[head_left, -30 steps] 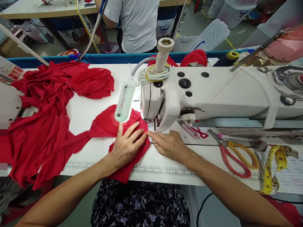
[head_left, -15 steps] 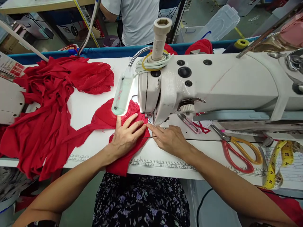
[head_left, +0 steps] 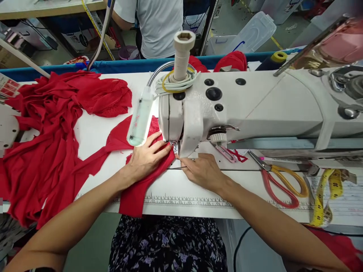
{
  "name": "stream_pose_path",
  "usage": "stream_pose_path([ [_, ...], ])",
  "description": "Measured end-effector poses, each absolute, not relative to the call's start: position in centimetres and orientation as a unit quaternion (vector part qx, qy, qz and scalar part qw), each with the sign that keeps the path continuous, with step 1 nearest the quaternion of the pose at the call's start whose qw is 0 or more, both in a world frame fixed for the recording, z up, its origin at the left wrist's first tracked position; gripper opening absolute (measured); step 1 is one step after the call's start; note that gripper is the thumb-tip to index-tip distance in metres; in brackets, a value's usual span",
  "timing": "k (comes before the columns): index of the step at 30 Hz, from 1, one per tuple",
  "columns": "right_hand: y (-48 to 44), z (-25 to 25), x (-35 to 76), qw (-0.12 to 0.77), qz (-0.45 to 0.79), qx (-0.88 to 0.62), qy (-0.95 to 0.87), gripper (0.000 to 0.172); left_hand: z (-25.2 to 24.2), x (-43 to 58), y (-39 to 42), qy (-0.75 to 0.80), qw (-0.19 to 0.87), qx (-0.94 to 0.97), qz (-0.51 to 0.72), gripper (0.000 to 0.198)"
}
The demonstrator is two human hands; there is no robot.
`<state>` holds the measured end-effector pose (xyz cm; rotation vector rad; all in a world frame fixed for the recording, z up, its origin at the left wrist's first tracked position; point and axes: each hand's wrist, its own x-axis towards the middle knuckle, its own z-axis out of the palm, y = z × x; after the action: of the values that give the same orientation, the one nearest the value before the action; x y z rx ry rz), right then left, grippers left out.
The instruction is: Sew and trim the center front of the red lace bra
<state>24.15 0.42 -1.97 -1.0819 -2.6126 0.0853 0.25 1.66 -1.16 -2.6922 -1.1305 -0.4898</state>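
My left hand [head_left: 146,158] lies flat, fingers extended, on a red fabric piece [head_left: 140,190] with lace at its upper part. The fingertips are just left of the presser foot [head_left: 174,144] of a white sewing machine [head_left: 261,102]. The fabric's edge runs beneath the foot. To the right of the foot, my right hand [head_left: 202,168] has its fingers curled around a thin dark pointed tool [head_left: 181,167], mostly hidden in the grip. Its index fingertip is close to the fabric edge. A lit lamp [head_left: 140,117] hangs above my left hand.
Heaped red fabric [head_left: 51,139] covers the table's left side. Orange-and-red-handled scissors [head_left: 279,179], a yellow tape measure [head_left: 321,198] and a pink-handled tool [head_left: 225,153] lie to the right. A ruler strip [head_left: 187,202] follows the front edge. A person in a white shirt [head_left: 160,26] sits beyond.
The view has shifted slightly. My left hand has slid with the fabric toward the presser foot, its fingers closer together. My right fingertips have drawn a little to the right, off the fabric edge.
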Motion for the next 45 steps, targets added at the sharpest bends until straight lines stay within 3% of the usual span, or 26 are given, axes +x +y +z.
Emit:
stream_pose_path([
  [7,0.4,-2.2,24.1,0.179,0.03,-0.379,-0.907,0.033,-1.1,-1.6,3.6,-0.335,0.012,-0.931,-0.143,0.04],
  [11,0.3,-2.5,24.2,0.213,0.034,-0.372,-0.903,0.027,1.2,0.3,2.2,-0.405,-0.001,-0.905,-0.133,0.024],
  [16,0.2,-2.5,24.3,0.221,0.053,-0.358,-0.906,0.02,2.3,3.3,-1.2,-0.554,-0.004,-0.822,-0.129,0.045],
  [23,0.4,-2.5,24.0,0.227,0.029,-0.37,-0.9,0.029,3.0,2.7,-1.1,-0.605,-0.201,-0.761,-0.121,0.014],
  [29,0.5,-2.0,23.7,0.165,0.032,-0.398,-0.902,0.03,3.9,3.2,-0.7,-0.623,-0.263,-0.735,-0.056,0.019],
  [32,0.5,-1.4,23.5,0.12,0.053,-0.401,-0.907,0.029,3.2,3.3,-0.9,-0.605,-0.173,-0.772,-0.09,0.008],
  [36,0.7,-0.6,23.1,0.057,0.071,-0.399,-0.912,0.025,2.8,3.7,-1.3,-0.53,0.036,-0.834,-0.147,0.03],
  [39,0.6,-0.4,23.2,0.034,0.066,-0.388,-0.919,0.024,2.6,4.2,-1.6,-0.449,0.147,-0.869,-0.15,0.026],
  [45,0.8,-0.9,24.6,0.101,0.066,-0.383,-0.916,0.028,1.2,4.4,-2.2,-0.415,0.147,-0.892,-0.104,0.025],
])
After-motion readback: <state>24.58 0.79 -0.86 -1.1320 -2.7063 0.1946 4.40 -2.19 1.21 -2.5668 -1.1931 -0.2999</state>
